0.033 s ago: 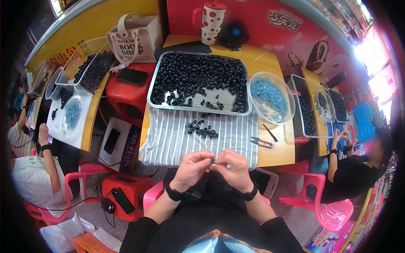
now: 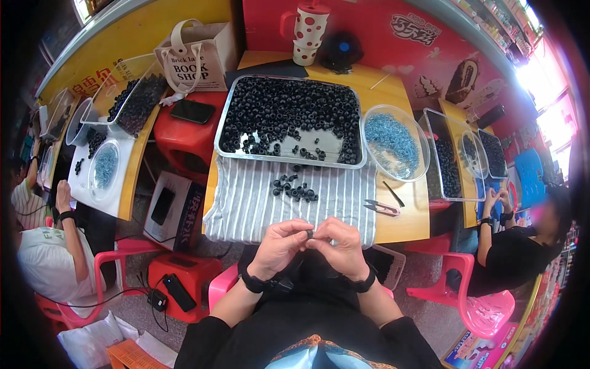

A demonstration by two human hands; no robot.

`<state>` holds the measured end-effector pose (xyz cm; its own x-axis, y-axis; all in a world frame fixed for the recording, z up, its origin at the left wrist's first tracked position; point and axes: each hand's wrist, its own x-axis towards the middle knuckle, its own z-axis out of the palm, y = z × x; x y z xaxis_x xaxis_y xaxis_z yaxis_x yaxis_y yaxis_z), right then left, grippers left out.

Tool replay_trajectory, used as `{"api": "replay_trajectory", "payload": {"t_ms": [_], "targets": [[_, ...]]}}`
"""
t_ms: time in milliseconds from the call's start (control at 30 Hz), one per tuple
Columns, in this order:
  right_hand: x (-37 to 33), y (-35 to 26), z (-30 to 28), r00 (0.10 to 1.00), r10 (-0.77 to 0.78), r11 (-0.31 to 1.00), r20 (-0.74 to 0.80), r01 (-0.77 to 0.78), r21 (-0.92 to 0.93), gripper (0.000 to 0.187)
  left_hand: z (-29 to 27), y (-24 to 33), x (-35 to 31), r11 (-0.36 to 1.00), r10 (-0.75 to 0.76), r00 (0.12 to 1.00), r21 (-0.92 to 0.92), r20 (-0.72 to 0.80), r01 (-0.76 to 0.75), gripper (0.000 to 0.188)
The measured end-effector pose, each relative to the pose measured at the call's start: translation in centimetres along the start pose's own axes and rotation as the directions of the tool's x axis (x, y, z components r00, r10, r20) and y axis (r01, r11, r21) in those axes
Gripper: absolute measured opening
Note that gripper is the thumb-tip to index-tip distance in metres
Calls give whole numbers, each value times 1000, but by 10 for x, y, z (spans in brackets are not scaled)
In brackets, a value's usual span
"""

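Both my hands meet in front of the table's near edge, over the striped cloth's lower border. My left hand (image 2: pixel 281 247) pinches a small black ring-like part (image 2: pixel 310 234) between thumb and fingers. Close beside it, my right hand (image 2: pixel 342 247) is closed in a pinch at that part; whatever lies between its fingertips is too small to make out. Several loose black parts (image 2: pixel 296 189) lie on the grey-and-white striped cloth (image 2: pixel 246 197). Behind them stands a transparent tray (image 2: pixel 289 161) of many black parts. To its right is a round plastic tub (image 2: pixel 424 161) of small bluish pieces (image 2: pixel 391 136).
Thread snips (image 2: pixel 382 208) and dark tweezers (image 2: pixel 394 193) lie right of the cloth. A spotted tumbler (image 2: pixel 309 34) and a dark round device (image 2: pixel 342 52) stand at the back. A phone (image 2: pixel 192 111) rests on a red stool. Other people work at tables left and right.
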<state>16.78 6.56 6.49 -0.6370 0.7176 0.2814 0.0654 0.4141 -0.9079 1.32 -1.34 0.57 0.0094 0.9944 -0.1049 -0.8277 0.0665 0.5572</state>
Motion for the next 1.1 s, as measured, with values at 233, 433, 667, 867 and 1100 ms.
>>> {"api": "replay_trajectory", "payload": {"t_ms": [233,433,667,867,1100], "targets": [[5,-4,-10,958,221,947,181,-255,195,19,3,6,0,995,-88,996,50,-11,89,42],[7,1,-17,924,-32,989,382,-25,144,29,5,18,-5,983,-161,980,109,113,149,55],[-10,6,-14,953,-73,991,294,38,126,17,7,10,-4,962,-246,965,146,90,232,50],[-13,-3,-66,993,89,992,77,-81,-96,18,26,3,0,950,-173,979,282,104,138,46],[22,3,-239,801,-52,773,-597,-346,-531,34,16,9,5,944,-50,996,320,-79,73,32]]}}
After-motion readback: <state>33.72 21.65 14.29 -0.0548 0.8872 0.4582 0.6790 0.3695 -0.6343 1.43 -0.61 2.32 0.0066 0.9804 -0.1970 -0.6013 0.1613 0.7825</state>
